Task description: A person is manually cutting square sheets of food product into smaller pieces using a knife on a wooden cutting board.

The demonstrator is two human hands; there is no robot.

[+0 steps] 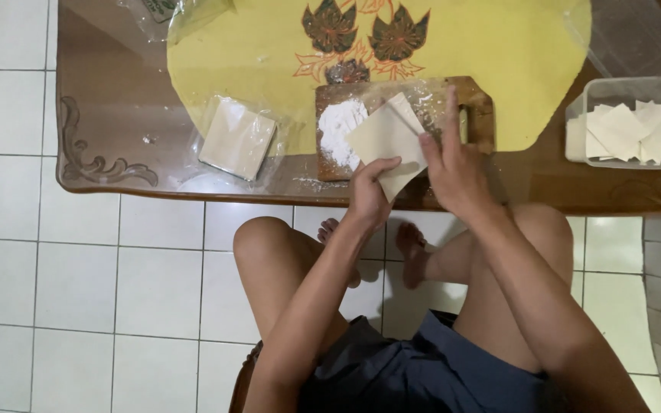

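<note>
My left hand point(369, 195) holds a pale square dough wrapper point(388, 141) by its lower edge, above the near edge of the table. My right hand point(453, 164) touches the wrapper's right side, fingers stretched up over it. Behind the wrapper lies a wooden cutting board point(477, 99) dusted with a pile of white flour point(340, 130).
A stack of wrappers in clear plastic point(237, 138) lies left of the board. A yellow mat point(269, 46) covers the wooden table point(109, 99). A clear container point(629, 126) at the right holds folded wrappers, its lid point(636, 34) behind it. My bare knees and feet are below, over white floor tiles.
</note>
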